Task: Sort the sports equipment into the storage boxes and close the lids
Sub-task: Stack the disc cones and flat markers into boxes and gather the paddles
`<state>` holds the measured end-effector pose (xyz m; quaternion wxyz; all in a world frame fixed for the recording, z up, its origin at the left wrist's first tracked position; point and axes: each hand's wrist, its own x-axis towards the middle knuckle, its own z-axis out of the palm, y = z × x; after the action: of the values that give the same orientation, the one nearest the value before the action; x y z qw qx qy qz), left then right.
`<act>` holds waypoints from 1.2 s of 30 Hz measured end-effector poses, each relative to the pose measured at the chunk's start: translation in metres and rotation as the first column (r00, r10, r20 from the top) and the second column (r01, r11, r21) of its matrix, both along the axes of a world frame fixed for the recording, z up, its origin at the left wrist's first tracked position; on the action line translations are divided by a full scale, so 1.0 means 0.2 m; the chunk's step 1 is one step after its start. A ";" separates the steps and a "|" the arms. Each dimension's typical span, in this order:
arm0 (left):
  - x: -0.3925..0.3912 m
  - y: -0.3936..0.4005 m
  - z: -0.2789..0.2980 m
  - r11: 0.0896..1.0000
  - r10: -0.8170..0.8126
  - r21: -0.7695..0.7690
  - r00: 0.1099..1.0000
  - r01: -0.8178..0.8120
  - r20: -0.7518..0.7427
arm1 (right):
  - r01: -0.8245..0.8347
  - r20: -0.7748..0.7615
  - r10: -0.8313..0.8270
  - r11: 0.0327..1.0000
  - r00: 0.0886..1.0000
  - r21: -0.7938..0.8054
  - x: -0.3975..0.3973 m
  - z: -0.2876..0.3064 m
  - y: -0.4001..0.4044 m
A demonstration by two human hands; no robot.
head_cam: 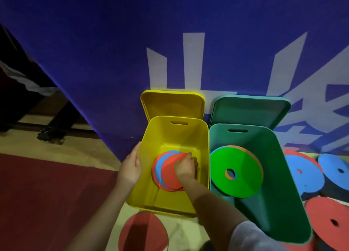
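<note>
Your right hand [186, 166] is down inside the yellow box [149, 192], its grip curled over the edge of a red disc [170, 177] that lies on a small stack of red and blue discs at the bottom of the box. Your left hand [131, 167] rests flat against the outside of the yellow box's left wall, fingers straight and holding nothing. The yellow lid [172, 104] stands open behind the box, leaning against the blue banner [94, 52]. Just beside it on the right is the green box [279, 203], touching or nearly touching the yellow one, with its green lid [249, 110] also raised against the banner. Inside the green box a green disc [239, 173] with a centre hole sits tilted on top of an orange disc whose rim shows at the upper edge. On the floor to the right of the green box lie loose discs: two blue discs [306, 171] overlapping each other near the banner, and a red disc [328, 218] closer to you. The floor [47, 194] under your left arm is red, with a red circle marked in front of the yellow box.
</note>
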<state>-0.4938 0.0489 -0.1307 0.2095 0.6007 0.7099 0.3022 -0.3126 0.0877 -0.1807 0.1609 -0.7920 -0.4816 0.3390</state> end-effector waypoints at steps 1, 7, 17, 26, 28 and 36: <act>0.00 0.00 0.00 1.000 0.000 -0.006 1.000 0.000 -0.003 | -0.033 0.034 0.032 0.999 0.999 0.017 0.00 0.00 -0.01; 0.02 -0.02 0.04 0.999 -0.015 -0.032 0.999 0.014 -0.039 | -0.233 0.119 0.217 0.962 0.969 0.141 0.02 0.13 -0.02; 0.50 -0.21 0.27 0.934 -0.226 0.259 0.969 0.245 -0.102 | 0.120 -0.606 0.262 0.849 0.751 0.515 0.55 0.61 -0.62; 1.49 -0.47 0.35 0.774 -0.632 0.197 0.728 0.601 0.266 | 0.686 -0.671 -0.330 0.627 0.664 0.371 1.38 0.44 -1.25; 1.67 -0.55 0.35 0.750 -0.656 0.171 0.686 0.639 0.315 | 0.742 -0.645 -0.445 0.596 0.622 0.305 1.54 0.36 -1.39; 2.20 -0.81 0.11 0.650 -0.674 -0.161 0.662 0.742 0.330 | 0.664 -0.363 -0.577 0.723 0.732 0.189 2.16 0.13 -1.59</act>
<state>-0.0543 -0.1123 -0.1088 0.4788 0.7536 0.4205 0.1615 0.1185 -0.2308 -0.1548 0.4526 -0.8170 -0.2037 0.2935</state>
